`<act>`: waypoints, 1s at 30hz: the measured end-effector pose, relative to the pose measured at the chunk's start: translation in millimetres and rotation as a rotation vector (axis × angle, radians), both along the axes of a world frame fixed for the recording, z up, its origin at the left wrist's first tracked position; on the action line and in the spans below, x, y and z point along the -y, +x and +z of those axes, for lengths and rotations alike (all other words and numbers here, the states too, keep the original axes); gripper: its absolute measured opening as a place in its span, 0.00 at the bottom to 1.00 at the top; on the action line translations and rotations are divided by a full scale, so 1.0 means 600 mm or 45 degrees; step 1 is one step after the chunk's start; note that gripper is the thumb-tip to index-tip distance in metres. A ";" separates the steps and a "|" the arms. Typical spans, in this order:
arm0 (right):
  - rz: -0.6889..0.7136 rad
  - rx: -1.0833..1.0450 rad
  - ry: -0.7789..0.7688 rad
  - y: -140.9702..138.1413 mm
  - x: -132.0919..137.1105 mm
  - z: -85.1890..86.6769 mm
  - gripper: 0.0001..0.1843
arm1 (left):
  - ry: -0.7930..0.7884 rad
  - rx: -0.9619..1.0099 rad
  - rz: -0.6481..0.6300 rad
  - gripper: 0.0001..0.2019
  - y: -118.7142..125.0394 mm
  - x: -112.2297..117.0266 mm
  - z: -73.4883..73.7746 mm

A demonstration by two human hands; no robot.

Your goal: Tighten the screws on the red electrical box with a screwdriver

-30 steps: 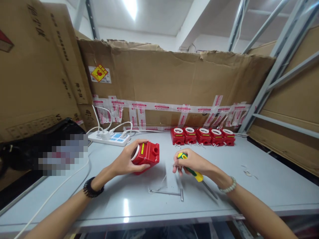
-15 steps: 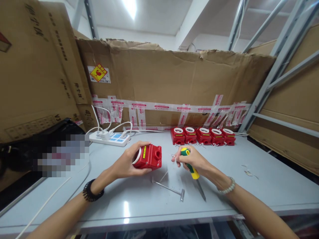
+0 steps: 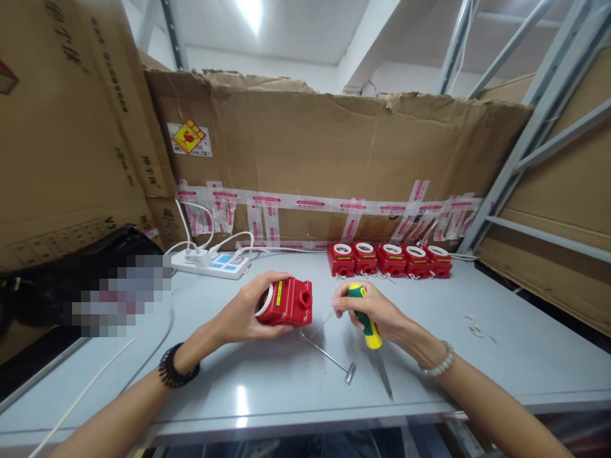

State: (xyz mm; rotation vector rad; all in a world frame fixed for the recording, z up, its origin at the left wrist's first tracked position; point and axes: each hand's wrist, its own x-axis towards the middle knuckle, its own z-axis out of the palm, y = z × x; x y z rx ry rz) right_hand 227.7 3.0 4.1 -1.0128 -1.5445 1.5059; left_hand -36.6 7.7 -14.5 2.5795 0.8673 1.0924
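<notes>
My left hand [image 3: 248, 308] is wrapped round a red box-shaped housing [image 3: 296, 305] with a white ring, a yellow label and a round port on its right side. A screwdriver [image 3: 365, 318] with a green and yellow handle is gripped in my right hand [image 3: 360, 305], its blade slanting down toward the table's front. My right thumb and forefinger are also pinched together at a thin pale cord, blurred, which runs down toward the housing. Below and between my hands is a small T-shaped metal hammer [image 3: 329, 357]; its thin end is close to the cord.
Several similar red housings [image 3: 392, 261] with white cords stand in a row along the cardboard wall [image 3: 334, 152]. A white power strip [image 3: 210, 264] with plugs sits behind my left hand. Small scraps [image 3: 476, 331] lie at right, and a black bag [image 3: 119, 245] at left.
The hammer's thin end has shifted up and right, and the cord now stretches toward my right fingers. My right hand has moved slightly, the screwdriver's tip lower. My left hand still holds the housing.
</notes>
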 end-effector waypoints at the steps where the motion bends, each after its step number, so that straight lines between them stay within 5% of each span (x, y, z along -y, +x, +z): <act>1: -0.006 0.002 -0.007 -0.001 0.001 0.001 0.09 | 0.001 0.001 -0.005 0.35 0.000 0.000 0.000; 7: -0.020 -0.067 -0.066 -0.007 0.010 0.005 0.14 | 0.002 -0.011 -0.005 0.35 0.001 -0.001 -0.001; 20: 0.260 0.217 0.198 -0.008 0.027 0.007 0.14 | 0.119 -0.060 -0.020 0.35 0.017 0.011 0.005; 30: 0.160 0.217 0.235 -0.019 0.032 0.010 0.10 | 0.162 -0.051 -0.037 0.35 0.022 0.014 0.004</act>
